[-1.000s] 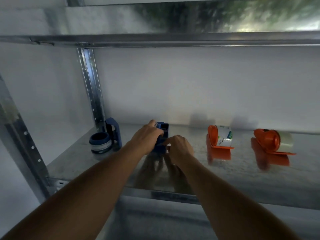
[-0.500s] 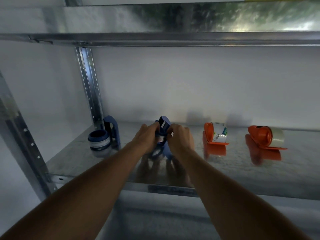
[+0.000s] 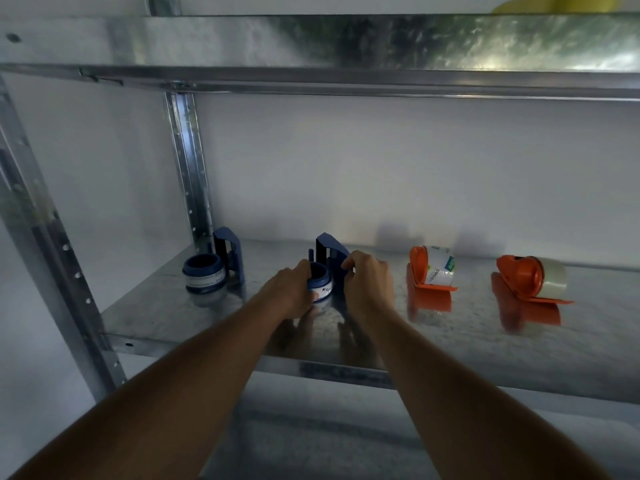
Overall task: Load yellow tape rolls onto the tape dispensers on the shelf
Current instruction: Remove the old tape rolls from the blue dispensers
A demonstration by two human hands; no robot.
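Shelf (image 3: 450, 344): galvanized metal, white wall behind.
Left hand (image 3: 289, 289): grips blue dispenser (image 3: 327, 268) at mid-shelf.
Right hand (image 3: 369, 282): pinches its blue frame.
Yellow tape roll (image 3: 554, 3): on upper shelf, right end.

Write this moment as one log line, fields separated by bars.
left hand: holds tape roll | right hand: holds blue dispenser | on shelf | orange dispensers: untouched

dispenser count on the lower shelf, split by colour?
Blue dispensers: 2, the left blue dispenser and the middle blue dispenser between the left hand and right hand
Orange dispensers: 2, the inner orange dispenser and the outer orange dispenser
Total: 4
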